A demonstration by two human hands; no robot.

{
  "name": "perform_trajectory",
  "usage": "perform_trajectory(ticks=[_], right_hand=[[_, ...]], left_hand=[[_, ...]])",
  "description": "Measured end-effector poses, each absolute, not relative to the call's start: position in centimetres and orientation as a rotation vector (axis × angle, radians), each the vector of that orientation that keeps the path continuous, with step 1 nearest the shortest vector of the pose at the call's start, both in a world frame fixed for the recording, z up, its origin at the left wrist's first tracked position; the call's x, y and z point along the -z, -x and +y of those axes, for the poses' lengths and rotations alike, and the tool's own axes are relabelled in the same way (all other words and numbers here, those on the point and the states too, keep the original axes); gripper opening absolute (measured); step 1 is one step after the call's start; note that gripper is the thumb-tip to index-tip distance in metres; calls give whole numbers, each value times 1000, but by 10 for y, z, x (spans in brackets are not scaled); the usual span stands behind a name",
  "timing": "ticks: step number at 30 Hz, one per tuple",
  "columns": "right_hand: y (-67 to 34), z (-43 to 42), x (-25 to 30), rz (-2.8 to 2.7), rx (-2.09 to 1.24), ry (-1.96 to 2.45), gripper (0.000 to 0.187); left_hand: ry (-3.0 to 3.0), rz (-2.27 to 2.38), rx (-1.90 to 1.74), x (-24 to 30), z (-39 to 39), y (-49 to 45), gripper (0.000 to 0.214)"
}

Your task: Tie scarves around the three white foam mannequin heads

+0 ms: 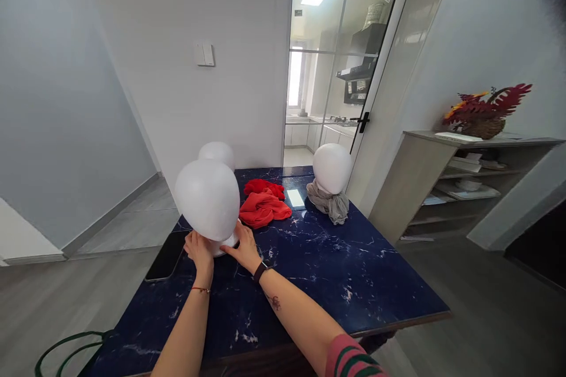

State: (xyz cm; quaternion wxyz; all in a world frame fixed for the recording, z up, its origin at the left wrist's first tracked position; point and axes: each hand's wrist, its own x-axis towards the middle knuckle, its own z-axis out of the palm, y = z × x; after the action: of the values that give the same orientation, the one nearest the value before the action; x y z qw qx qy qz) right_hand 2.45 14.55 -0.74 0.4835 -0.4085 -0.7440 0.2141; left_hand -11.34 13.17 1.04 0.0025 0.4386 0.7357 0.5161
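Observation:
A white foam mannequin head (207, 197) stands upright near the front left of the dark blue marble table (327, 283). My left hand (198, 249) and my right hand (244, 247) press against its base from either side, fingers closed round it. Behind it stands a second white foam head (216, 153). A third white head (331, 168) at the back right has a grey scarf (329, 203) wound round its neck. Two red cloths (264, 201) lie crumpled between the heads.
A black phone (167, 256) lies at the table's left edge. A green handle (66, 349) shows at the lower left. A glass door (349, 65) opens to a kitchen behind. A shelf unit (460, 179) with a flower basket (484, 112) stands at right.

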Motion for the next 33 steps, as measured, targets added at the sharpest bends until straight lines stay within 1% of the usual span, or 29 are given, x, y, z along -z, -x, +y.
perform_trajectory(ticks=[3, 7, 9, 16, 19, 24, 33], right_hand=[[-28, 127, 2, -1765, -485, 914, 80], [-48, 100, -9, -1707, -415, 879, 69], [-68, 88, -14, -1695, -400, 914, 67], [-156, 55, -16, -1671, -361, 1134, 68], [-179, 50, -10, -1645, -343, 1229, 64], [-186, 54, 5, -1639, -349, 1310, 62], [-166, 54, 13, -1668, -330, 1371, 66]], left_hand=[[-1368, 2339, -1678, -20, 106, 102, 29], [-1446, 2275, -1772, -31, 79, 78, 33], [-1507, 2206, -1767, -32, 72, 61, 33], [-1564, 1976, -1571, -12, 63, -13, 32], [-1497, 1912, -1468, -4, 66, -35, 34], [-1491, 1873, -1388, 3, 76, -40, 34], [-1637, 1808, -1382, 5, 73, -19, 33]])
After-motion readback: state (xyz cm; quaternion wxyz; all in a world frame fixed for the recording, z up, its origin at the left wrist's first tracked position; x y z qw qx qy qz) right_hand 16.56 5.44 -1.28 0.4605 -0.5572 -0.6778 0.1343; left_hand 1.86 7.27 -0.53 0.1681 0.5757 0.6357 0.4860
